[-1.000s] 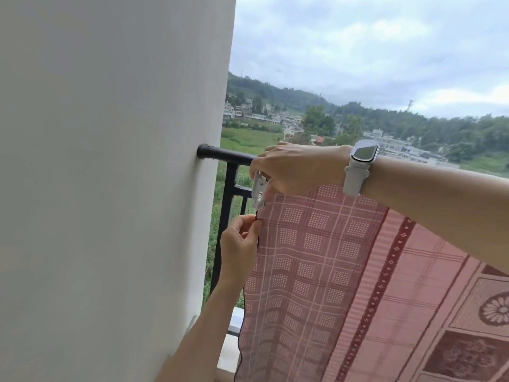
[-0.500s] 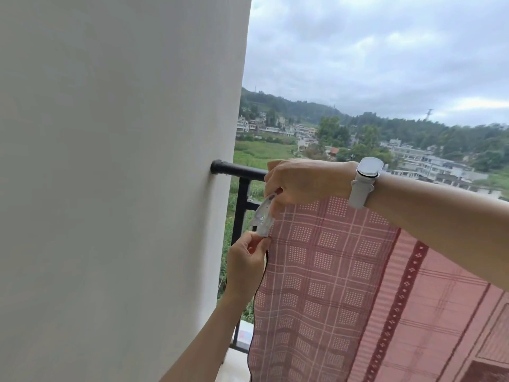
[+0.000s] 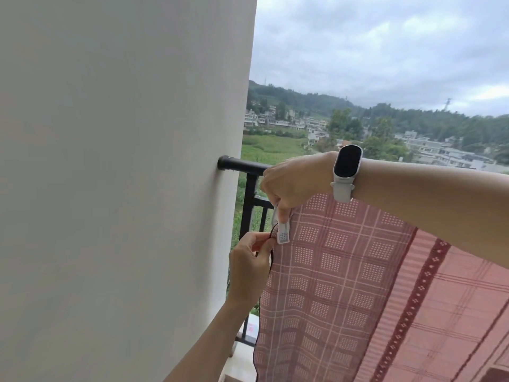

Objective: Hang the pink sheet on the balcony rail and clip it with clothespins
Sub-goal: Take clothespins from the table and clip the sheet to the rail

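The pink patterned sheet (image 3: 355, 277) hangs over the black balcony rail (image 3: 242, 166) and drapes down toward me. My right hand (image 3: 294, 183), with a white watch on its wrist, pinches a white clothespin (image 3: 282, 230) at the sheet's upper left corner. The clothespin's jaw end lies against the sheet's left edge. My left hand (image 3: 249, 264) pinches that dark-trimmed left edge just below the clothespin. The rail under the sheet is hidden.
A white wall (image 3: 124, 175) fills the left half, and the rail end meets it. Black balusters (image 3: 249, 205) run down behind the hands. Beyond the rail lie fields, houses and wooded hills under a cloudy sky.
My right hand has brought the clothespin lower, down onto the sheet's left edge. My left hand still holds the edge just beneath it. The view has tilted upward.
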